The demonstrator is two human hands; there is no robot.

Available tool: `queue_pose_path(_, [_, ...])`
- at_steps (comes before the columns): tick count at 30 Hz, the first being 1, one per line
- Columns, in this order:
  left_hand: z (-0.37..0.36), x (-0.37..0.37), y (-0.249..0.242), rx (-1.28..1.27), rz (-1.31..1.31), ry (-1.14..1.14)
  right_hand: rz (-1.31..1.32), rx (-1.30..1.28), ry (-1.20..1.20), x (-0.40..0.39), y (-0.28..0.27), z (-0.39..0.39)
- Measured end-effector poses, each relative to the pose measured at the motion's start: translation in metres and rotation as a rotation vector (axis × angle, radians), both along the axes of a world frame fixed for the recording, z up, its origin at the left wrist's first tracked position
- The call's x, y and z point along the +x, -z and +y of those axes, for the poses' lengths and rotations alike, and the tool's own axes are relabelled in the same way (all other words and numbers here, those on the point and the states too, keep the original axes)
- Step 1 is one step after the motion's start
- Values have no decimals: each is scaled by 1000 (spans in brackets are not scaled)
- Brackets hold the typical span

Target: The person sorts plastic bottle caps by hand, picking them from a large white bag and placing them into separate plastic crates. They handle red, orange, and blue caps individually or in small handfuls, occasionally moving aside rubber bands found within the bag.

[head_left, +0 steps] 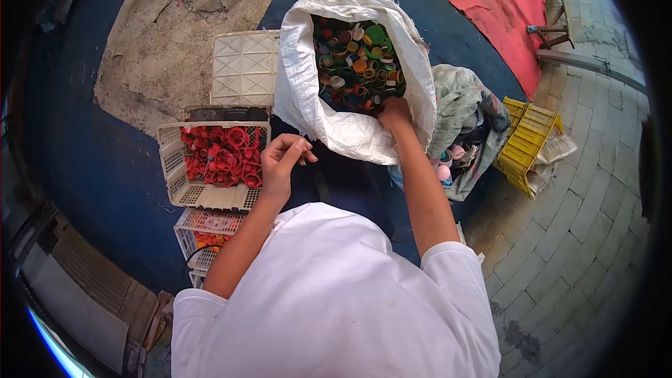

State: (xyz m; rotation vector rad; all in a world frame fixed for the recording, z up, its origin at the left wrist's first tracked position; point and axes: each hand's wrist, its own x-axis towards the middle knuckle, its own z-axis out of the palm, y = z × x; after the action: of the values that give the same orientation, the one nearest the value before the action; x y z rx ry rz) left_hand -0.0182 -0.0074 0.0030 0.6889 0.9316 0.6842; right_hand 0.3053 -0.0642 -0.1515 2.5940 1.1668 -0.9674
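Observation:
A large white woven sack (308, 91) stands open in front of me, filled with mixed-colour plastic bottle caps (357, 63). My right hand (394, 112) reaches into the sack's near edge, its fingers down among the caps; what it grips is hidden. My left hand (283, 157) hovers between the sack and a white plastic basket (203, 196), fingertips pinched together, with nothing clearly visible in them. The basket holds red caps (224, 157).
A white crate lid (245, 66) lies behind the basket. A second white basket (203, 227) with red caps sits nearer me. Right of the sack lie a grey cloth bundle (462, 108) and a yellow crate (528, 143). Paved bricks cover the right side.

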Motion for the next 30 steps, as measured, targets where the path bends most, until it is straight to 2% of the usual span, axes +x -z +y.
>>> queue_pose_path(2, [-2,-3,0,11,3,-9,-7,-57,53,-3,-15,11])
queue_pose_path(5, [-4,-6,-4,27,8,-33,118,10,53,5,-30,7])
queue_pose_path(8, [0,-7,-15,138,34,-32,253,268,142,0,-66,4])
queue_pose_path(11, [7,0,-27,290,12,-29,232,530,241,-19,-108,7])
queue_pose_path(14, [18,14,-45,337,-14,9,193,729,229,-37,-135,9])
queue_pose_path(17, [27,35,-46,244,-23,37,185,925,205,-51,-161,13])
queue_pose_path(19, [35,52,-42,225,34,105,219,1035,228,-59,-172,15])
queue_pose_path(22, [37,92,-35,220,-39,68,271,1168,245,-72,-183,18])
queue_pose_path(25, [37,121,-26,350,71,131,278,1267,212,-79,-188,21])
queue_pose_path(29, [57,134,-33,251,43,358,226,1336,288,-83,-183,24])
queue_pose_path(30, [59,134,-34,258,38,356,226,1342,305,-83,-181,24])
